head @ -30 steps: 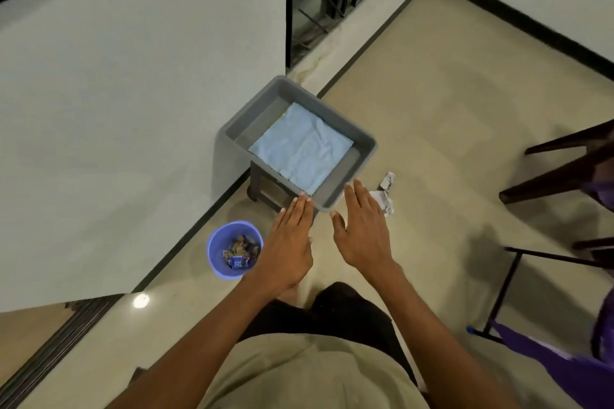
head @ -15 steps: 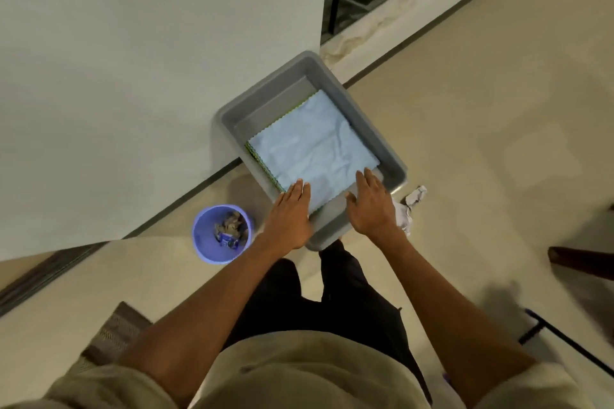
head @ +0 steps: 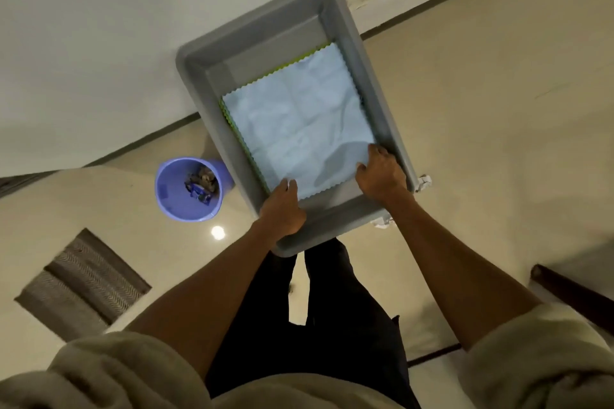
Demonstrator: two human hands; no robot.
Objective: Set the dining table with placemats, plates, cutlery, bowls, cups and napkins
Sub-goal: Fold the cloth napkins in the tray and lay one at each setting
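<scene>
Left hand [head: 282, 209] and right hand [head: 381, 173], set apart, each pinched a near corner of the top pale blue cloth [head: 299, 123]. It was square, creased, zigzag-edged, and lay on a green-edged stack inside the grey tub [head: 212, 103]. A purple bin [head: 189, 188] stood just beside the tub.

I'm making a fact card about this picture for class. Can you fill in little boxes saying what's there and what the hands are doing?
Bin: grey tub by the wall
Inside: light blue cloth on a green-edged one
Left hand: pinches the cloth's near left corner
Right hand: pinches the near right corner
Nearby: purple bucket holding scraps, striped mat
</scene>
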